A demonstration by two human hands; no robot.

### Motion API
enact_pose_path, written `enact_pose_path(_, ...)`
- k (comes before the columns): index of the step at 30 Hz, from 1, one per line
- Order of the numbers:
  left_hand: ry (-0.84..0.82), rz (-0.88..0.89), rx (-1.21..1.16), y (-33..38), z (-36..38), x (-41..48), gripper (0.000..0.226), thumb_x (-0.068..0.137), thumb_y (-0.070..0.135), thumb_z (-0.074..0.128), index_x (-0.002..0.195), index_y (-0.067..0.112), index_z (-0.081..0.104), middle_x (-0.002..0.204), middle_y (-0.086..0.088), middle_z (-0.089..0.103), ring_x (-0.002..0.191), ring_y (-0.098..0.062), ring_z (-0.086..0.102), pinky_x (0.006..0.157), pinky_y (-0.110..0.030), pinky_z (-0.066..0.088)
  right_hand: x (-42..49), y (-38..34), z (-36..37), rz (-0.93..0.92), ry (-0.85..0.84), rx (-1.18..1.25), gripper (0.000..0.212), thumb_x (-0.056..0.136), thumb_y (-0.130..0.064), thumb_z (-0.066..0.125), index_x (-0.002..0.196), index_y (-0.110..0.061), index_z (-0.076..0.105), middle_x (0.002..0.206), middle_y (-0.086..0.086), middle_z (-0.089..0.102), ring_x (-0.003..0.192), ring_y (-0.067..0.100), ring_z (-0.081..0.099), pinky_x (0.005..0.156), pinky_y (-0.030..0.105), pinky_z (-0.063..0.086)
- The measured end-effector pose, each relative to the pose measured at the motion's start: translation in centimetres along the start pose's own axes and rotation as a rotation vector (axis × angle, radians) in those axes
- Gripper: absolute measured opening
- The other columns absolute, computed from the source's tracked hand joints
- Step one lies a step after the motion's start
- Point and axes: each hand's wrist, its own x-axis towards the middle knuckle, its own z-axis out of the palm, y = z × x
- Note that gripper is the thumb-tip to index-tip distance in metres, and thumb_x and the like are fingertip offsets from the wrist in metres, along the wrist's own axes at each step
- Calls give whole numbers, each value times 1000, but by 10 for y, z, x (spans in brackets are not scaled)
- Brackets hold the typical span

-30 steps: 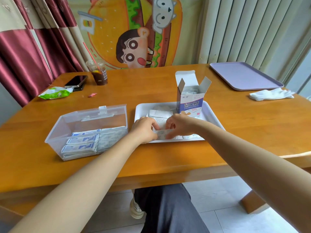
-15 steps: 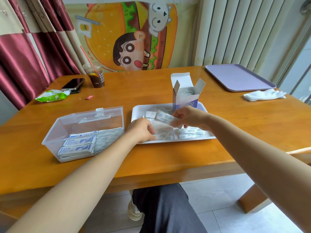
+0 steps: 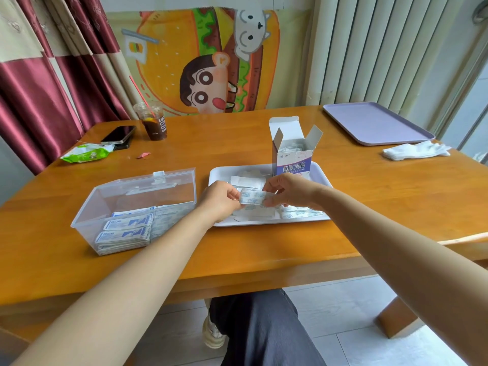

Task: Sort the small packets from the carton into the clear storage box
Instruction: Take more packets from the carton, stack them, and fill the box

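- I am pinching one packet (image 3: pixel 253 198) by its ends, left hand (image 3: pixel 219 200) and right hand (image 3: pixel 290 192) both curled onto it, probably to flatten it for stacking.
- I am keeping it just above the white tray (image 3: pixel 264 222).
- The clear storage box (image 3: pixel 148 191) is sitting open just left, stacked packets (image 3: pixel 124 231) inside, likely for short transfers.
- The carton (image 3: pixel 293 159) is standing upright at the tray's far side, flaps open.

On the wooden table (image 3: pixel 264 249), a dark phone (image 3: pixel 118 134) is laid at the far left. A plastic cup (image 3: pixel 154 125) of dark drink is stood just beside it, and a green wrapper (image 3: pixel 85 154) and a small red scrap (image 3: pixel 144 155) are left nearer the front. A lilac tray (image 3: pixel 375 122) is placed at the far right corner, with white gloves (image 3: pixel 416 151) laid just in front of it. A maroon-and-cream curtain (image 3: pixel 39 88) and a cartoon burger banner (image 3: pixel 206 62) are hung behind.
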Motion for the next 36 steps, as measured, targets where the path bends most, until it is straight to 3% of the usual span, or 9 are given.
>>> enact_pose_path(7,5,66,-266,6,0,0,13,88,18,68,100,14,65,82,-4,58,73,-16,55,73,-33,48,-1,5,-3,-32,101,106,34,81,4,70,113,-5,61,82,4,63,67,12,57,54,14,45)
enact_pose_path(10,-41,64,-318,11,3,-2,17,90,10,64,106,9,62,87,-9,59,66,-13,55,68,-31,46,-1,10,-6,-21,102,51,16,83,-3,70,97,-12,70,77,8,63,67,15,53,58,24,41)
enact_pose_path(13,-46,60,-162,10,6,-1,31,81,5,66,109,16,61,91,-1,56,71,-16,53,65,-30,47,-5,14,-10,9,176,74,6,84,-9,69,82,-15,68,74,7,62,65,16,50,59,25,39)
enact_pose_path(16,-75,62,149,9,7,-1,31,74,14,74,98,27,61,101,4,58,85,-14,56,70,-26,48,-10,18,-14,45,217,116,6,85,-10,66,86,-5,64,78,9,61,63,15,48,56,24,37)
enact_pose_path(19,-118,76,269,11,7,0,32,70,23,84,95,27,64,102,5,57,96,-15,56,76,-25,46,-13,23,-17,75,200,161,18,85,-9,64,96,5,62,80,10,58,63,15,45,54,24,35)
enact_pose_path(25,-31,130,286,13,7,1,6,81,28,74,84,24,71,83,8,65,83,-14,60,66,-22,41,-15,28,-17,97,162,199,25,85,-7,63,103,10,60,87,13,58,66,17,45,55,25,35)
enact_pose_path(27,15,136,231,11,6,2,12,87,27,67,77,22,71,72,10,64,75,-15,59,57,-22,36,-16,28,-18,82,175,226,26,84,-7,63,100,13,58,81,12,56,65,17,43,54,25,34)
enact_pose_path(31,90,160,195,13,3,1,18,92,28,60,84,17,71,76,3,66,71,-17,58,55,-24,35,-19,26,-20,40,206,294,13,84,-8,63,92,0,58,77,6,61,61,13,42,53,22,33)
enact_pose_path(36,18,161,110,19,5,-2,14,93,27,58,85,20,67,67,7,62,50,0,52,46,-18,34,-24,31,-23,-6,272,336,19,84,-10,63,94,6,58,79,8,63,61,12,41,53,23,31)
